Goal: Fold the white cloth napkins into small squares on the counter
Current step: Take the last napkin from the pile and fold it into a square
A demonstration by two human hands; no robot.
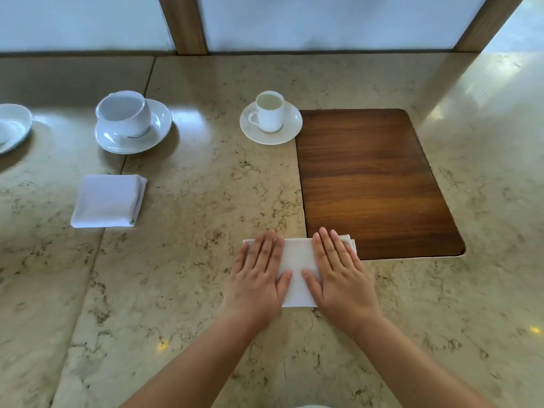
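A folded white napkin [298,262] lies on the marble counter [182,260] in front of me, its right end touching the corner of a wooden inlay. My left hand [257,278] presses flat on its left part, fingers spread slightly. My right hand [340,275] lies flat on its right part, thumb pointing inward. Both palms cover most of the cloth; only the middle strip and the outer edges show. A second white napkin [109,201], folded into a small square, rests apart on the counter to the left.
A dark wooden panel [371,184] is set into the counter at the right. A small white cup on a saucer [270,117] stands at its far left corner. A larger cup and saucer [132,122] and another dish [11,126] sit at the far left.
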